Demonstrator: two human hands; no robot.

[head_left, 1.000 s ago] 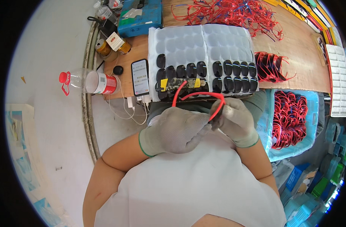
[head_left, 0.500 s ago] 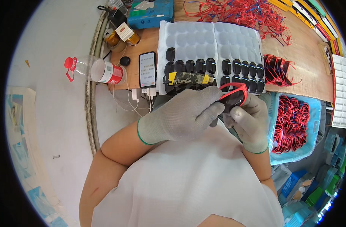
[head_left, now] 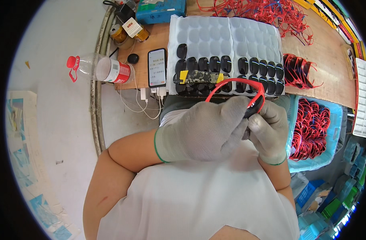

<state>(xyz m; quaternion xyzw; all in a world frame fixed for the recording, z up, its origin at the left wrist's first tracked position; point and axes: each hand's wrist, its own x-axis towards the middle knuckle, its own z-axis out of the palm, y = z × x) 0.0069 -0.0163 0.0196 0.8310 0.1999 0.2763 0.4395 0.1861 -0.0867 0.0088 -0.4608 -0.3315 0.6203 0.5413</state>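
— How many hands are gloved?
— Two: the left hand point(head_left: 203, 130) and the right hand point(head_left: 269, 132), both on one red glasses frame point(head_left: 239, 86).
— And on the desk point(head_left: 323, 68)?
— One phone point(head_left: 157, 68), one plastic bottle point(head_left: 101, 69), one white lens tray point(head_left: 227, 40). Beside it, one blue basket point(head_left: 331, 132) of red frames.
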